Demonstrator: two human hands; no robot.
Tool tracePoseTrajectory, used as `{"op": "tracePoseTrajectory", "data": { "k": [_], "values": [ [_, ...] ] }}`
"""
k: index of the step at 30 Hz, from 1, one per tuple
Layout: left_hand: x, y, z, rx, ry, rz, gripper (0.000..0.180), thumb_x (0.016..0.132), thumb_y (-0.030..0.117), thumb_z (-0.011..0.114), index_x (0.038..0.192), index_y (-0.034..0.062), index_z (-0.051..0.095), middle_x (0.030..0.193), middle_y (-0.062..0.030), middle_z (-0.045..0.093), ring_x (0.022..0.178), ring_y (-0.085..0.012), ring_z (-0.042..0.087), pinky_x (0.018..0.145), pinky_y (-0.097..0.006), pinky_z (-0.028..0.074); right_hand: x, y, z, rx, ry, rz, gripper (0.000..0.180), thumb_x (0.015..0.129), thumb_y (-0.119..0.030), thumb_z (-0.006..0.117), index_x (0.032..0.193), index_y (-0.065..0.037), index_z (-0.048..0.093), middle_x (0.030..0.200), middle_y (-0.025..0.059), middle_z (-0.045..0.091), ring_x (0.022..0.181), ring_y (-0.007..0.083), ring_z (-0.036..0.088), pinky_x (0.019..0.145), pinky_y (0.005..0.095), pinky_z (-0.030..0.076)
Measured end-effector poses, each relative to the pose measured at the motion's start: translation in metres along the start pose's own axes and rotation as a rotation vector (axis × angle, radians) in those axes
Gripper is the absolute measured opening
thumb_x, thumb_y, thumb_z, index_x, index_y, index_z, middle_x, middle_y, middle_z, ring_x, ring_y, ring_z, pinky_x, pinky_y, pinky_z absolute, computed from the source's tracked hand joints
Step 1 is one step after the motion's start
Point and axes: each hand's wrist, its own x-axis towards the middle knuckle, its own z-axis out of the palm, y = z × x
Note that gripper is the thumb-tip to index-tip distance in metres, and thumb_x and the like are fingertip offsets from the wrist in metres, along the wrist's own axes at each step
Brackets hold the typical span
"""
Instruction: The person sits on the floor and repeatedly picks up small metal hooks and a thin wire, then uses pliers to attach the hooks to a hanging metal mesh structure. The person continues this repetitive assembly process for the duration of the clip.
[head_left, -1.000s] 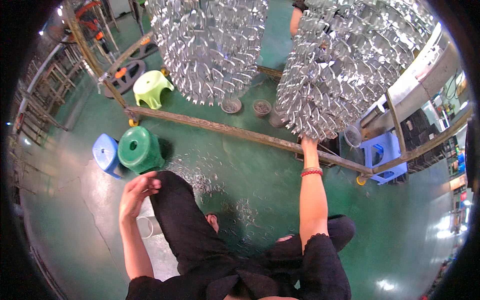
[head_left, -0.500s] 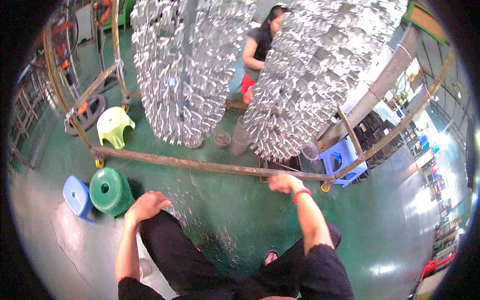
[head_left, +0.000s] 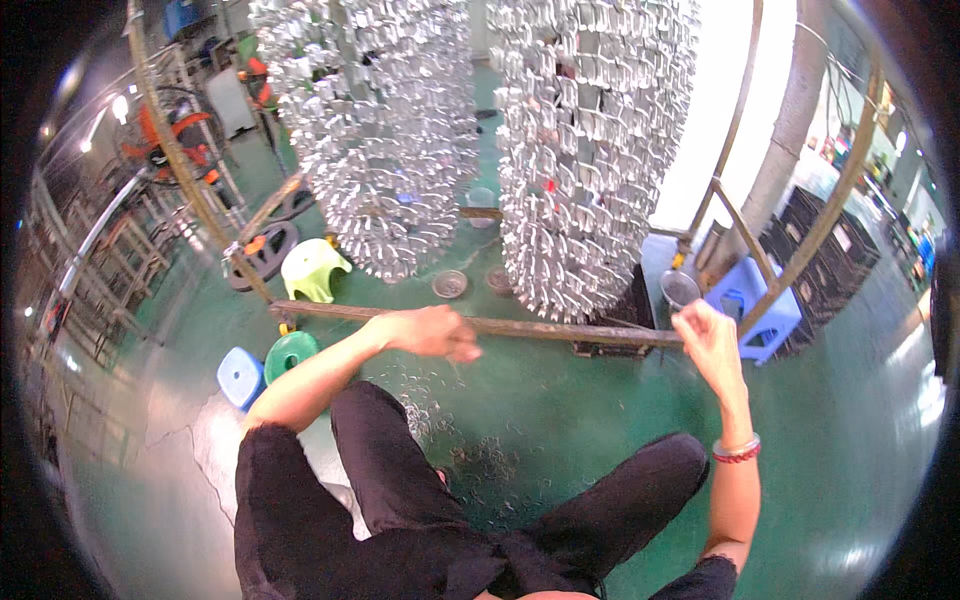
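Note:
Two tall hanging masses of shiny silver metal pieces, the left cluster and the right cluster, stand before me in a wheeled metal frame. My left hand is raised in front of the frame's low bar, below the left cluster. Its fingers are curled together; whatever they hold, if anything, is hidden. Near the bar's right end, apart from the right cluster, my right hand is closed with fingertips pinched. Nothing I can name shows in it. A red bracelet circles that wrist.
Thin curved scraps litter the green floor between my knees. A yellow-green stool, a green stool and a light-blue stool stand left. Right are a grey bucket, a blue stool and black crates.
My view has swung, and the clusters now hang more upright. My left hand has moved right and up to the bar; my right hand has moved right. The person behind the clusters is out of sight.

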Motion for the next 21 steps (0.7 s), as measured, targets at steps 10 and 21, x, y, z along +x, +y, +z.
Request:
{"op": "tracePoseTrajectory", "data": {
  "k": [10, 21],
  "values": [
    [-0.054, 0.08, 0.005, 0.068, 0.117, -0.09, 0.03, 0.087, 0.031, 0.053, 0.102, 0.0059, 0.06, 0.09, -0.0133, 0.063, 0.086, -0.0308, 0.06, 0.075, -0.039, 0.046, 0.095, -0.104, 0.059, -0.067, 0.597, -0.289, 0.015, 0.084, -0.021, 0.058, 0.082, -0.006, 0.055, 0.077, 0.0126, 0.063, 0.063, 0.0315, 0.062, 0.054, 0.0402, 0.048],
    [-0.13, 0.041, 0.021, -0.042, 0.194, -0.355, 0.032, 0.087, 0.033, 0.051, 0.104, 0.0067, 0.06, 0.096, -0.0131, 0.063, 0.092, -0.0313, 0.058, 0.079, -0.039, 0.045, 0.125, -0.121, 0.084, -0.249, 0.544, -0.201, 0.022, 0.084, -0.026, 0.057, 0.083, -0.004, 0.056, 0.069, 0.0154, 0.063, 0.065, 0.0345, 0.062, 0.057, 0.0439, 0.048]
  ]
}}
